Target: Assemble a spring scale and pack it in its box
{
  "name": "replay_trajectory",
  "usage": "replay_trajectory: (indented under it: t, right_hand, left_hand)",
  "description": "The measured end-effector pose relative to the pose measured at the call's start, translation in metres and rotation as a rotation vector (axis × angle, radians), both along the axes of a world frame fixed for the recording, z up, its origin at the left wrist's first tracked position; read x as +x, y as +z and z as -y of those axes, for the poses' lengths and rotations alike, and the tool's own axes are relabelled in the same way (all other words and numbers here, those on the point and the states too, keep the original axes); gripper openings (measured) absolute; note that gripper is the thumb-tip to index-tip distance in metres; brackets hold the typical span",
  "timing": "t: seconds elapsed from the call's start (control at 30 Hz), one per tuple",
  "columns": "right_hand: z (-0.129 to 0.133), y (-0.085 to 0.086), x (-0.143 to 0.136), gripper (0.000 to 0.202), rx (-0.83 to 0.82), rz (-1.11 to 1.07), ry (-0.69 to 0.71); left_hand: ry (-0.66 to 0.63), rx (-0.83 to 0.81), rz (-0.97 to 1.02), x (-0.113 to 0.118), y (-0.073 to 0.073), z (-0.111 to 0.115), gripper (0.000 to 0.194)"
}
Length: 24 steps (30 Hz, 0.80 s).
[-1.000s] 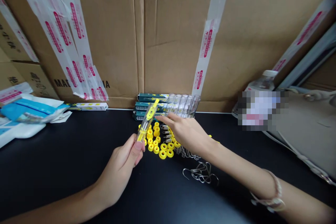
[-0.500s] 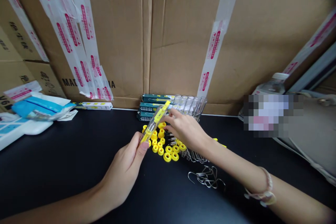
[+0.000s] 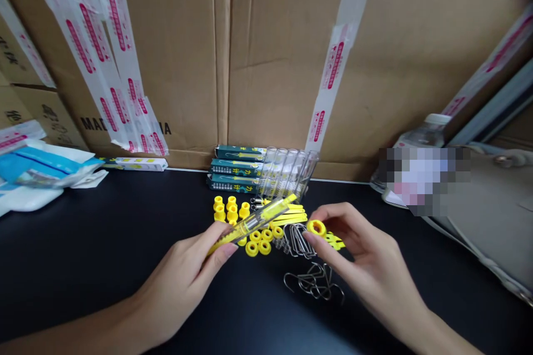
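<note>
My left hand (image 3: 195, 266) grips a clear tube (image 3: 256, 223) with yellow parts and a metal spring inside, a partly assembled spring scale, tilted up to the right. A yellow strip pokes from its far end. To the right, my right hand (image 3: 362, 255) pinches a yellow ring cap (image 3: 317, 228) between thumb and fingers, apart from the tube. Beneath and behind the tube lie several yellow ring caps (image 3: 265, 247) and several taller yellow plugs (image 3: 232, 211). Yellow strips (image 3: 297, 217) and bent wire hooks (image 3: 302, 241) lie between my hands, partly hidden.
Several green boxes (image 3: 233, 168) and clear tubes (image 3: 287, 169) stand against the cardboard wall (image 3: 266, 55). Loose metal S-hooks (image 3: 314, 282) lie in front. A plastic bottle (image 3: 425, 136) and a grey bag (image 3: 495, 216) sit at right, a blue-white packet (image 3: 50, 163) at left.
My right hand has moved from behind the tube to the right and nearer, and now holds a yellow ring cap. The tube in my left hand has tipped lower. The view has shifted slightly.
</note>
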State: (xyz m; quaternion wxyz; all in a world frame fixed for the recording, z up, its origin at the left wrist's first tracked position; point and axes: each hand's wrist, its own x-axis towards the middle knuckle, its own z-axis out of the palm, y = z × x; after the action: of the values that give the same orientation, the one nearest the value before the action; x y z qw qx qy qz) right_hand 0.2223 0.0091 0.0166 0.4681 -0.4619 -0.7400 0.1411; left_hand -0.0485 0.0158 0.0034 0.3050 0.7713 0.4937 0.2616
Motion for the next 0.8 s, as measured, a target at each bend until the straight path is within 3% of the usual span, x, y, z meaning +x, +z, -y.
replay_trajectory:
  t: [0.17, 0.4, 0.8]
  right_hand:
    - [-0.002, 0.003, 0.009, 0.017, -0.064, 0.053, -0.052]
    - [-0.011, 0.004, 0.019, 0.024, -0.186, -0.023, -0.018]
    - [-0.019, -0.001, 0.027, 0.018, -0.158, 0.002, 0.054]
  left_hand:
    - [0.002, -0.023, -0.110, 0.001, -0.002, 0.003, 0.032]
    - [-0.009, 0.062, -0.024, 0.000, -0.005, 0.002, 0.024]
    - [-0.028, -0.004, -0.033, 0.000, -0.006, 0.002, 0.025]
